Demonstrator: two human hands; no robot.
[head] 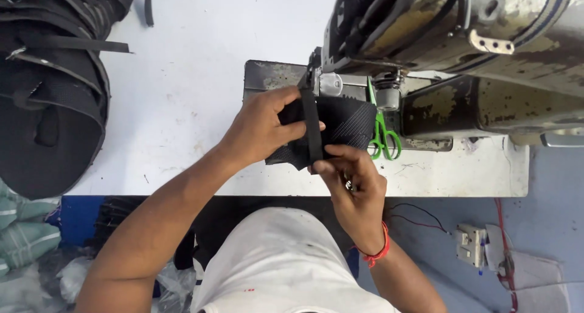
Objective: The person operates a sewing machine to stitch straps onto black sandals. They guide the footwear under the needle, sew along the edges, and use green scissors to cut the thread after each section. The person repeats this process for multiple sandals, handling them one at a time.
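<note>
Closest to us was our own white shirt (pixel 280 264), and just beyond it our two hands met over one small black fabric piece (pixel 344 125) with a black strap (pixel 312 127) laid across it. Our left hand (pixel 264 127) pinched the piece from its left edge, thumb on top and fingers curled beneath, clamped on both fabric and strap. Our right hand (pixel 353 182) gripped the near end of the strap between thumb and forefinger, the other fingers folded in, a red thread band (pixel 378 252) at its wrist.

We judged the piece light and limp (it sagged and creased between the fingertips), with a woven, ribbed face that probably gave fair grip rather than slipping. The strap looked a little firmer than the cloth, so holding the two pinched together at the edges, as we did, seemed the sound place to hold; nothing about it appeared fragile.

Beyond our fingertips stood one worn sewing machine (pixel 462 39), and just right of them lay one pair of green-handled scissors (pixel 383 136) on the white table (pixel 188 76). Well to the left of our left hand sat one heap of similar black pieces (pixel 52 88); we could not count them singly.
</note>
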